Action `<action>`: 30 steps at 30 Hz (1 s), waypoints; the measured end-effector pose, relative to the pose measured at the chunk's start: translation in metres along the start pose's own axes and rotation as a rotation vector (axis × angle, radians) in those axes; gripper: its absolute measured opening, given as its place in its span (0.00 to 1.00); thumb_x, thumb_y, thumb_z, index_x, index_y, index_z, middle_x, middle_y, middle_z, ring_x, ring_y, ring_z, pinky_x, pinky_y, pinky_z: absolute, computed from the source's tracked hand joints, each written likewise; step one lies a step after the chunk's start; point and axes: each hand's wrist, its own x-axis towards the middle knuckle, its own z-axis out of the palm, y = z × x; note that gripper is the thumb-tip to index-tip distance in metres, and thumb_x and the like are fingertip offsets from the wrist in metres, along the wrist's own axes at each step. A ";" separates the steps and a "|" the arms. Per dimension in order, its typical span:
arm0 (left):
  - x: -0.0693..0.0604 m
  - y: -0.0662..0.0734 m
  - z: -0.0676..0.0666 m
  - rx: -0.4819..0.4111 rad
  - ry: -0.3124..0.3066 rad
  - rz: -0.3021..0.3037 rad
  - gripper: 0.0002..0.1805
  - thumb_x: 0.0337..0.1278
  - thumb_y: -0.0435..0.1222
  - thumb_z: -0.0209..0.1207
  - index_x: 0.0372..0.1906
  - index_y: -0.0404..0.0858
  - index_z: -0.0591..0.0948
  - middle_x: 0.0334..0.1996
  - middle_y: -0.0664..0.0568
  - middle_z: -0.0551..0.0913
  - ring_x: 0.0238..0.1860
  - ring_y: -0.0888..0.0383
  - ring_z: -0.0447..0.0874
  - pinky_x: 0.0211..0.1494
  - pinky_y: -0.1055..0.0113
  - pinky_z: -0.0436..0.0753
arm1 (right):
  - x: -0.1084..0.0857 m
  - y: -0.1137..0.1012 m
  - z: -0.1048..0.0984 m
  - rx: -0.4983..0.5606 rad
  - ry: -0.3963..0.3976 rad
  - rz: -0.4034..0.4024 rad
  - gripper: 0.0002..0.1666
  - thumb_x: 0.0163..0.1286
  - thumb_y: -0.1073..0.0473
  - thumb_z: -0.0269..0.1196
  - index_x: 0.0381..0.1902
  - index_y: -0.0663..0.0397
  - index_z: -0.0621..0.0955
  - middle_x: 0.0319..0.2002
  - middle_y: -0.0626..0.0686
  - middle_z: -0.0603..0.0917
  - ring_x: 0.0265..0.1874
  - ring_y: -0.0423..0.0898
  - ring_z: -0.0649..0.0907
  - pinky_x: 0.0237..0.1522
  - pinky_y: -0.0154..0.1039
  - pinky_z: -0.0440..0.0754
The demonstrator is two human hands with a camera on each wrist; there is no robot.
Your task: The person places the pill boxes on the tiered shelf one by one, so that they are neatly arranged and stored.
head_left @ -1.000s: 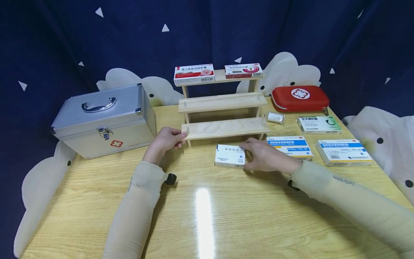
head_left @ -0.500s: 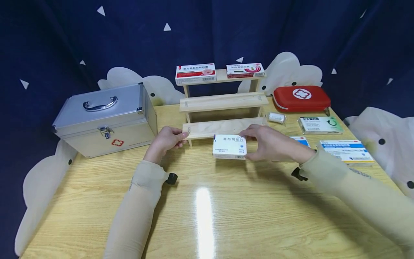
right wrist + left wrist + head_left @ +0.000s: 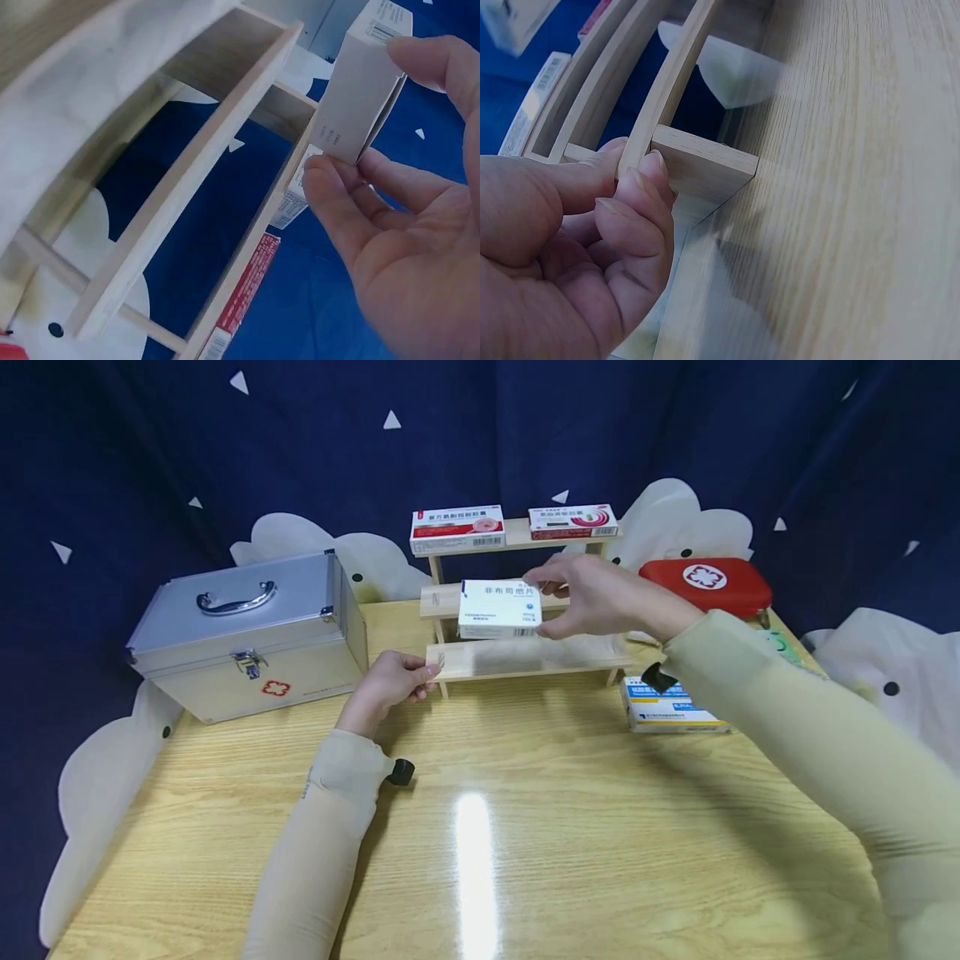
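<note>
Navy curtain (image 3: 322,427) hangs behind a wooden table (image 3: 600,827), where a stepped rack (image 3: 525,660) stands. Your white box (image 3: 491,610) was lying on the table a second ago; now it is raised in front of the rack's middle shelf (image 3: 438,602), face toward you. That lift seems to bring it from the table to the shelves, though not yet set down. Whether it touches the shelf is hard to tell from these angles.

Your right hand (image 3: 600,589) pinches the box at its right end, thumb below and fingers above, with the forearm slanting in from the lower right. Your left hand (image 3: 386,685) has stayed put, thumb and curled fingers gripping the left end of the lowest shelf. Two red-and-white boxes (image 3: 457,531) lie on the top shelf above.
</note>
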 end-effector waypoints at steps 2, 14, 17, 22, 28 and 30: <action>0.000 0.000 0.001 -0.010 -0.002 -0.003 0.17 0.70 0.40 0.58 0.53 0.31 0.81 0.39 0.40 0.85 0.27 0.60 0.77 0.33 0.69 0.77 | 0.013 0.000 0.000 -0.005 0.000 -0.017 0.39 0.56 0.56 0.73 0.65 0.60 0.75 0.53 0.57 0.81 0.49 0.51 0.79 0.54 0.47 0.77; 0.002 -0.001 0.005 -0.009 -0.003 0.002 0.15 0.70 0.38 0.58 0.52 0.30 0.81 0.37 0.40 0.85 0.26 0.61 0.77 0.32 0.69 0.77 | 0.068 0.008 0.014 0.090 -0.081 0.022 0.41 0.57 0.56 0.71 0.68 0.60 0.72 0.48 0.54 0.80 0.44 0.47 0.75 0.50 0.41 0.74; 0.002 -0.001 0.005 -0.009 -0.002 0.002 0.16 0.70 0.39 0.59 0.52 0.30 0.81 0.37 0.41 0.85 0.26 0.61 0.77 0.33 0.68 0.78 | 0.077 0.011 0.019 0.131 -0.094 0.036 0.44 0.57 0.58 0.71 0.70 0.61 0.70 0.51 0.53 0.82 0.47 0.46 0.77 0.53 0.39 0.74; 0.003 -0.001 0.003 -0.009 -0.003 0.001 0.15 0.70 0.39 0.59 0.51 0.30 0.82 0.37 0.41 0.85 0.26 0.61 0.77 0.33 0.68 0.77 | 0.088 0.015 0.026 0.178 -0.113 0.054 0.44 0.58 0.59 0.71 0.71 0.62 0.68 0.51 0.53 0.82 0.44 0.44 0.77 0.47 0.36 0.74; 0.002 -0.001 0.002 -0.012 0.002 -0.007 0.15 0.70 0.38 0.58 0.51 0.31 0.82 0.38 0.40 0.85 0.26 0.61 0.77 0.34 0.67 0.77 | 0.093 0.018 0.030 0.211 -0.118 0.070 0.43 0.64 0.58 0.69 0.73 0.59 0.65 0.40 0.54 0.74 0.35 0.45 0.70 0.34 0.37 0.63; 0.002 -0.001 0.001 -0.014 0.005 -0.008 0.15 0.70 0.38 0.58 0.51 0.31 0.82 0.37 0.41 0.85 0.26 0.61 0.77 0.34 0.67 0.77 | 0.095 0.018 0.030 0.223 -0.124 0.074 0.43 0.64 0.58 0.69 0.73 0.59 0.64 0.43 0.54 0.75 0.37 0.45 0.70 0.35 0.37 0.64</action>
